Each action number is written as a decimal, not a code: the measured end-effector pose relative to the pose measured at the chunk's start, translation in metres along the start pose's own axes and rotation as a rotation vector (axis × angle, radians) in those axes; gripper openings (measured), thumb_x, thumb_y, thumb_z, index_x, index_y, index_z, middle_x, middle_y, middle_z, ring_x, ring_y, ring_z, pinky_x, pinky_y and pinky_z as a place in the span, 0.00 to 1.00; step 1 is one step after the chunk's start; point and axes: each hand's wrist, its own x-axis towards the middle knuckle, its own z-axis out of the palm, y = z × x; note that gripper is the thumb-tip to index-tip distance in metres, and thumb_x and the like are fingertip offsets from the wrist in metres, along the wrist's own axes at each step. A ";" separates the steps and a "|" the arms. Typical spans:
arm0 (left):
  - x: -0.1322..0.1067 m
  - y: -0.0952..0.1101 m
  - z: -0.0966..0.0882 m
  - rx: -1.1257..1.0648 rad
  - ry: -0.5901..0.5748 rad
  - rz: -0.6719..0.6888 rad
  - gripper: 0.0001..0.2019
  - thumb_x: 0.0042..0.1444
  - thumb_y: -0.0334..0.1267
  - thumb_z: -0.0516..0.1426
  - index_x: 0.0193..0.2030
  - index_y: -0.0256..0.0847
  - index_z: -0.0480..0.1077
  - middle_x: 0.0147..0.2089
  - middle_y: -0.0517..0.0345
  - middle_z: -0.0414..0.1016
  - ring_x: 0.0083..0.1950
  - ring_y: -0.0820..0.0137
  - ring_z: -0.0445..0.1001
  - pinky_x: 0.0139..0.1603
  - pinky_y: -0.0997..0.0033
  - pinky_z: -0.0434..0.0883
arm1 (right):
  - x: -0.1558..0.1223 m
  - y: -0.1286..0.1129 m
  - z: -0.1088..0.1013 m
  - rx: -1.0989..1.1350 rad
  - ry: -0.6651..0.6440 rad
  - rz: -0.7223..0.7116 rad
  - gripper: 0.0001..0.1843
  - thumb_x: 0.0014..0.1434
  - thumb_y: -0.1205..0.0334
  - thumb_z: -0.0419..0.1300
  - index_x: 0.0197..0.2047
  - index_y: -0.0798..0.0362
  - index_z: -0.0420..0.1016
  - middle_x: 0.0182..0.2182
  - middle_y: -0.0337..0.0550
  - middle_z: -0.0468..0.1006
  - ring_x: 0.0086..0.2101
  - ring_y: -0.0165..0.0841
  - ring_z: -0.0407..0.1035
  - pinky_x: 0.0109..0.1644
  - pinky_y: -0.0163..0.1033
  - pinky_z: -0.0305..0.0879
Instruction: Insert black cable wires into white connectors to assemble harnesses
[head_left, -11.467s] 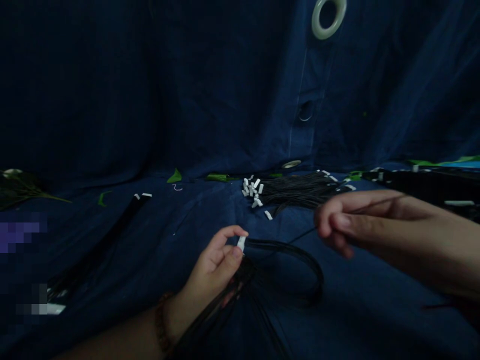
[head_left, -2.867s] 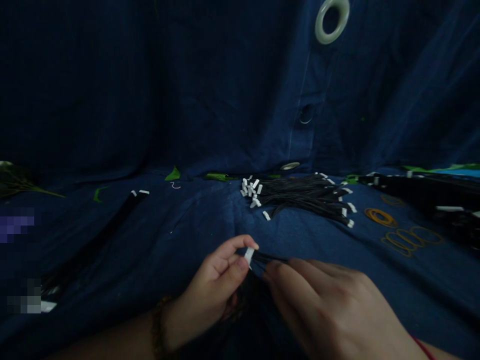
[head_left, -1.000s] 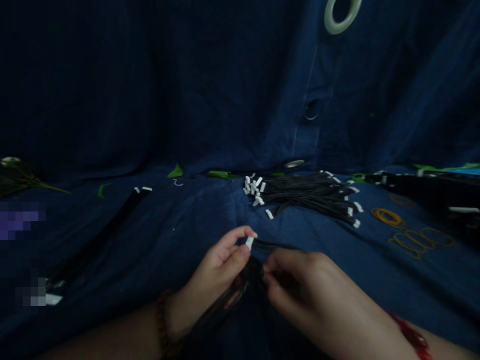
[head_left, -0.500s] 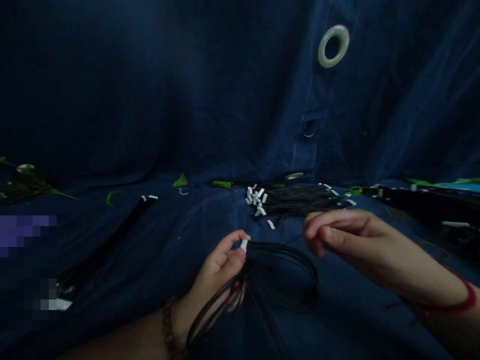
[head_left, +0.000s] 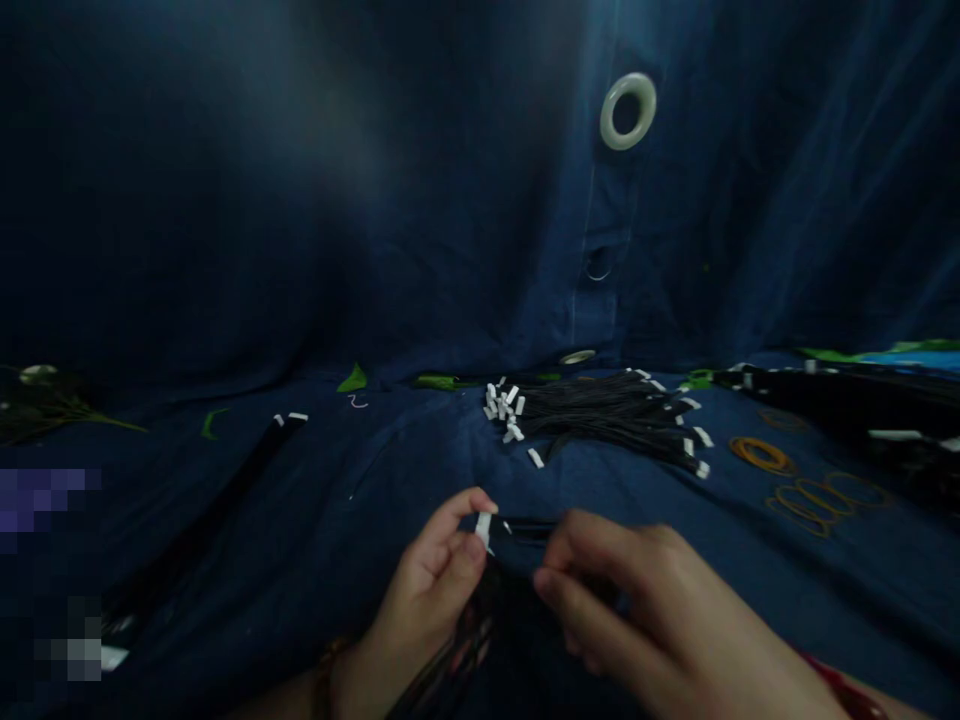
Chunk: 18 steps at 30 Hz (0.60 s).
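Note:
My left hand (head_left: pixel 427 585) pinches a small white plastic connector (head_left: pixel 484 528) between thumb and forefinger. Black thin wires (head_left: pixel 525 530) run from it to the right, into the curled fingers of my right hand (head_left: pixel 630 615). That hand seems to grip the wires a short way from the connector, and its fingers hide part of them. More strands of the same bunch (head_left: pixel 454 660) hang down past my left wrist into shadow.
A heap of black wires with white connectors (head_left: pixel 600 415) lies ahead on the blue cloth (head_left: pixel 315 470). Orange rubber bands (head_left: pixel 761 455) and another wire bundle (head_left: pixel 840 390) lie right. A straight bundle (head_left: pixel 210 510) lies left. A grommeted blue curtain (head_left: pixel 627 110) hangs behind.
My right hand has come back from the right, off to the side half a second ago, to the wires by the connector. My left hand still pinches the connector. The view has shifted slightly.

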 end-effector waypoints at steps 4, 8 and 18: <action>0.000 -0.002 0.000 -0.024 -0.072 0.027 0.21 0.51 0.55 0.56 0.46 0.47 0.58 0.15 0.73 0.60 0.08 0.84 0.50 0.09 0.85 0.51 | 0.001 0.003 0.008 -0.270 0.016 -0.040 0.11 0.60 0.64 0.49 0.27 0.52 0.68 0.23 0.38 0.72 0.23 0.29 0.66 0.24 0.32 0.55; 0.000 -0.001 0.001 -0.029 -0.081 -0.020 0.23 0.50 0.57 0.56 0.46 0.47 0.58 0.13 0.72 0.59 0.08 0.82 0.49 0.08 0.84 0.51 | 0.000 0.004 0.005 -0.279 -0.021 -0.033 0.11 0.59 0.64 0.49 0.28 0.51 0.68 0.23 0.37 0.73 0.24 0.29 0.67 0.26 0.32 0.56; -0.003 0.001 0.002 -0.066 -0.076 -0.002 0.17 0.53 0.51 0.56 0.45 0.46 0.60 0.17 0.71 0.62 0.11 0.84 0.52 0.10 0.85 0.52 | 0.001 0.005 0.007 -0.225 -0.009 -0.031 0.11 0.59 0.65 0.50 0.27 0.51 0.69 0.23 0.36 0.72 0.24 0.28 0.67 0.25 0.31 0.55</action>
